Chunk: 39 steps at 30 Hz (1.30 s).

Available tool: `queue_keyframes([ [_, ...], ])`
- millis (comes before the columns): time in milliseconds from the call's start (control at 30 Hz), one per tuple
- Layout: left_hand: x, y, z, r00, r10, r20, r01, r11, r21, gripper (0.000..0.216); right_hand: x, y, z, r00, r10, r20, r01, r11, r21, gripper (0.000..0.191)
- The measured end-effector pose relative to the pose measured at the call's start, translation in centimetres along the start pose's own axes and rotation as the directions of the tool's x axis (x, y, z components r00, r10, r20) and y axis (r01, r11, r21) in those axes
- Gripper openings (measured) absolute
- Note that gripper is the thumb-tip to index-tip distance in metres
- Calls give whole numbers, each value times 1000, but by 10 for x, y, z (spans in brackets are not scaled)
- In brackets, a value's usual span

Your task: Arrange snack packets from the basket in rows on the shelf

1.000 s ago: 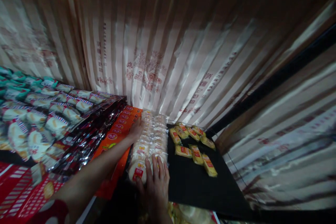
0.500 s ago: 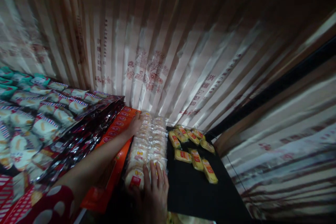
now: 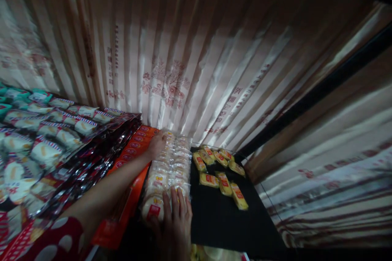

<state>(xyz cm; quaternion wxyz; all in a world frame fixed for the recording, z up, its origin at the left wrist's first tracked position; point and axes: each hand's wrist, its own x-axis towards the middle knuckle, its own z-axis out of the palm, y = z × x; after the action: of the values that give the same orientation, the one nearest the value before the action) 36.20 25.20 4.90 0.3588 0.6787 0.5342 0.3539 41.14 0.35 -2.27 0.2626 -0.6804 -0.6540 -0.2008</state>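
Two rows of round, pale, clear-wrapped cakes (image 3: 167, 167) run away from me on a dark surface. The nearest one carries a red label. My left hand (image 3: 157, 146) lies along their far left edge, touching the wrappers. Its fingers stretch forward, though the tips are dim and partly hidden. Over the near right end of the rows, my right hand (image 3: 176, 216) rests with its fingers extended on the wrapped cakes. The thumb is to the left, by the red-labelled cake.
Several yellow packets (image 3: 225, 183) lie scattered on the black surface (image 3: 214, 222) at right. Left of the cakes are orange packaging (image 3: 133, 153), dark shiny packets (image 3: 101, 159) and many white packets (image 3: 49, 147). A pleated printed curtain (image 3: 171, 49) hangs behind, with a dark bar (image 3: 306, 102) slanting across.
The view has shifted slightly, moving everything a little left in the picture. Both hands keep nearly the same places on the cakes.
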Motion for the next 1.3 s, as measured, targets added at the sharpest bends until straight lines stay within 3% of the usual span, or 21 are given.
queue_keyframes([
  [100, -39, 16, -7, 995, 97, -25, -97, 995, 25, 38, 0, 2, 1, 999, -36, -20, 37, 999, 10, 55],
  [200, -101, 21, -8, 968, 237, -77, -239, 971, -15, 37, 1, 4, -1, 996, -84, -43, 84, 996, 11, 54],
  [300, -170, 13, -7, 930, 318, -184, -333, 941, -59, 36, 0, 4, -2, 993, -113, -38, 113, 993, 14, 55],
  [367, -209, 3, -7, 915, 345, -209, -353, 936, -1, 33, 0, 4, -2, 993, -112, -26, 112, 994, 0, 52],
  [500, -255, -21, -2, 864, 457, -213, -409, 882, 234, 33, 0, 5, -1, 997, -73, -10, 73, 997, -33, 49],
  [733, -269, -49, 11, 764, 620, -176, -477, 728, 493, 45, -2, 11, -7, 997, -75, 13, 74, 996, 52, 57],
  [833, -268, -46, 10, 764, 626, -157, -465, 702, 540, 49, -4, 14, -14, 999, -9, -52, 16, 989, 150, 54],
  [933, -266, -36, 7, 783, 615, -95, -455, 670, 587, 52, -7, 23, -18, 986, 139, -89, -106, 946, 306, 50],
  [1033, -263, -25, 5, 786, 618, 0, -490, 623, 609, 54, -10, 39, -18, 919, 395, 0, -343, 797, 497, 57],
  [1133, -260, -19, 8, 792, 610, 22, -489, 612, 621, 56, -6, 54, -15, 775, 595, 213, -585, 549, 597, 70],
  [1200, -257, -18, 12, 800, 601, 2, -467, 620, 631, 56, 0, 57, -12, 721, 621, 306, -644, 438, 628, 72],
  [1300, -253, -20, 16, 798, 601, -41, -439, 627, 643, 54, 8, 51, -1, 722, 608, 330, -633, 389, 669, 69],
])
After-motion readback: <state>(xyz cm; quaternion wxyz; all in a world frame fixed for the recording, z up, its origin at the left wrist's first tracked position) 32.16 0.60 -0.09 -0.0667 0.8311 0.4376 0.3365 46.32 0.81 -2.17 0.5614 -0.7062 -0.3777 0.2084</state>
